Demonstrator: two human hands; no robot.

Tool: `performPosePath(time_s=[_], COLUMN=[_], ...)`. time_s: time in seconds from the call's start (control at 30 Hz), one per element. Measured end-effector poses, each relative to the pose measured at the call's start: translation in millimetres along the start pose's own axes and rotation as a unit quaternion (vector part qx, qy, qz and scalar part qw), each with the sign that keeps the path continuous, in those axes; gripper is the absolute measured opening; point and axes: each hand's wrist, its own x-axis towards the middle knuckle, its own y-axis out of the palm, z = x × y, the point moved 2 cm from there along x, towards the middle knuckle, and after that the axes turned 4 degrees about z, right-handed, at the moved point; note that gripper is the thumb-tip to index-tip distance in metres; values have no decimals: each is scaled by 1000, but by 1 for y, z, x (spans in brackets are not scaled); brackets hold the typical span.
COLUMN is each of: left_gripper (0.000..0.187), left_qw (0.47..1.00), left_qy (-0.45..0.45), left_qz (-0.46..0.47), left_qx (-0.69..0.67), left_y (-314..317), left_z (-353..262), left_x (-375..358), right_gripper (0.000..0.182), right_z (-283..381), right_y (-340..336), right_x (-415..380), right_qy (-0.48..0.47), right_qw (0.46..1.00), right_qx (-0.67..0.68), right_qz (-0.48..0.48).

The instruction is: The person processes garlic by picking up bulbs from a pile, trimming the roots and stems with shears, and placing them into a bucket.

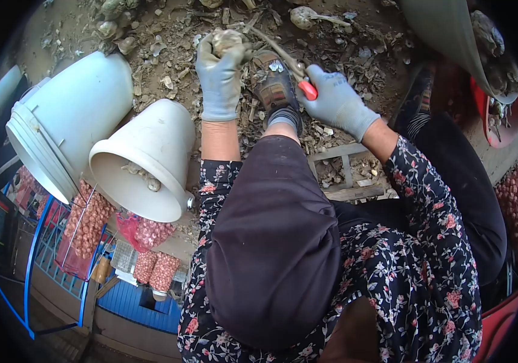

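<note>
Near the top centre, my left hand (219,81), in a grey glove, is closed around a garlic bulb (228,43). A long dry stem (268,41) runs from the bulb toward my other hand. My right hand (336,100), gloved too, is closed on a tool with a red handle (308,91); its blades are hard to make out beside the stem. Below the stem, between both hands, is my shoe (271,85).
A white bucket (165,130) lies tipped at the left with a bulb inside, beside a larger pale bucket (83,103). Another bucket (446,36) stands upper right. Husks litter the ground (174,60). Net bags of garlic (165,272) are lower left. A wooden frame (346,166) lies near my right wrist.
</note>
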Motion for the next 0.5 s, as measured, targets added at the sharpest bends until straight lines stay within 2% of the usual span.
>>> performPosePath(time_s=[0.03, 0.07, 0.1, 0.17, 0.23, 0.3, 0.37, 0.43, 0.47, 0.5], left_gripper=[33, 20, 20, 19, 19, 21, 27, 31, 34, 34], left_qw=[985, 961, 960, 888, 894, 922, 934, 966, 960, 960], left_qy=[-27, -37, -34, -69, -76, -70, -42, -20, -23, -20], left_qz=[37, 76, 78, 110, 95, 90, 73, 70, 87, 89], left_qx=[-168, -265, -265, -441, -431, -370, -346, -248, -264, -263], left_y=[3, 4, 1, -6, -12, -12, -4, -1, -6, -5], left_z=[0, -1, 3, 16, 28, 30, 26, 24, 29, 26], left_x=[-1, -1, -1, -4, -6, -4, -10, -10, -9, -7], right_gripper=[38, 39, 39, 41, 42, 44, 41, 37, 32, 32], right_z=[1, 1, 2, 4, 7, 11, 11, 14, 13, 14], right_y=[1, 3, 4, 7, 5, 2, 7, 8, 9, 7], right_x=[-7, -13, -17, -20, -22, -10, -1, 5, 7, 7], right_qy=[-21, -24, -30, -29, -22, -8, -37, -77, -24, -27], right_qw=[999, 998, 997, 993, 988, 946, 943, 939, 931, 931], right_qx=[25, 49, 73, 111, 153, 290, 297, 323, 347, 347], right_qz=[4, 6, 8, -6, -14, 147, 143, 85, 111, 108])
